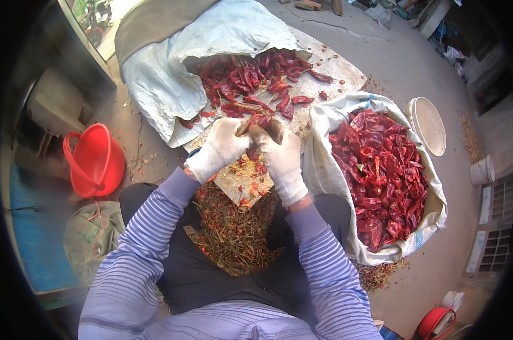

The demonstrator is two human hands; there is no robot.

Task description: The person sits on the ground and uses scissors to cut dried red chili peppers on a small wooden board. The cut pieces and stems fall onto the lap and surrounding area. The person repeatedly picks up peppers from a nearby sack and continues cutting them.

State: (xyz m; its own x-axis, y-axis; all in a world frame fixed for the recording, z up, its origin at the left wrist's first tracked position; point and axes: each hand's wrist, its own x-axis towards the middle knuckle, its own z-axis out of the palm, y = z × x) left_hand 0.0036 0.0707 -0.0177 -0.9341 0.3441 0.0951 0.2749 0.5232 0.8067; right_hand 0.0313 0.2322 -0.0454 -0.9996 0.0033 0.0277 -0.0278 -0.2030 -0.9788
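Note:
Both my hands wear pale work gloves and meet in front of me over a board (pixel 252 193) strewn with yellow seeds and red scraps. Between my left hand (pixel 224 142) and my right hand (pixel 277 153) is a dried red chili pepper (pixel 259 120), pinched by the fingers of both. The gloves partly hide it. Just beyond, dried chilies (pixel 243 80) spill from the mouth of a white woven sack (pixel 162 85) lying on its side. To my right, an upright woven sack (pixel 324 178) with a rolled rim is full of red chilies (pixel 379 178).
A heap of stems and scraps (pixel 235 238) lies between my legs. At the left stand a red plastic bucket (pixel 99 165) and a greenish bundled sack (pixel 94 233). A lidded white bucket (pixel 428 126) is behind the right sack. A small red container (pixel 436 323) sits at lower right.

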